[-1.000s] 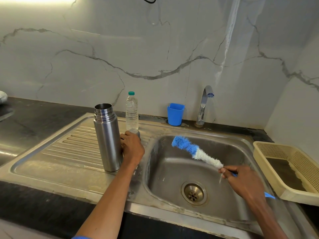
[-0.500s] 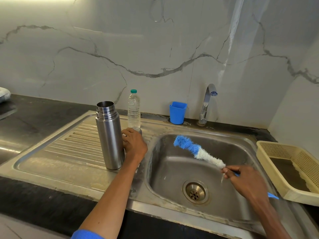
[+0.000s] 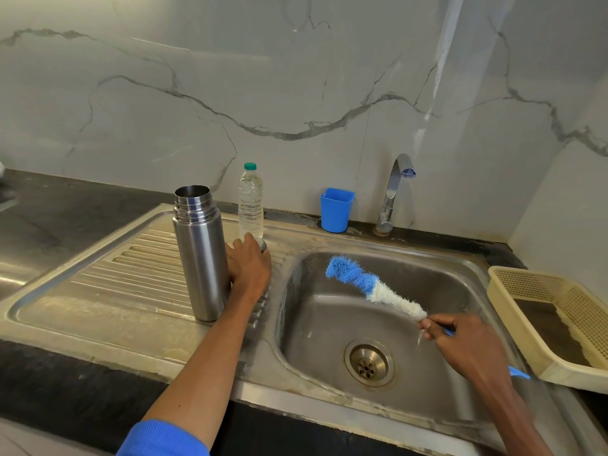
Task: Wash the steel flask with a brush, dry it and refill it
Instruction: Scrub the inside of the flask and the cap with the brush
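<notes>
Steel and open-mouthed, the flask [image 3: 200, 255] stands upright on the sink's draining board, likely rigid, light and slippery when wet, best grasped mid-body by the left hand [image 3: 248, 263] resting over its cap [image 3: 262, 245] while the right hand [image 3: 467, 343] grips the brush [image 3: 371, 286].

Open steel flask and a brush at the sink

The flask [image 3: 200, 255] stands upright, without lid, on the ribbed drainboard. The brush [image 3: 373, 286], blue and white bristles, is tilted above the sink basin, tip pointing toward the flask.
</notes>
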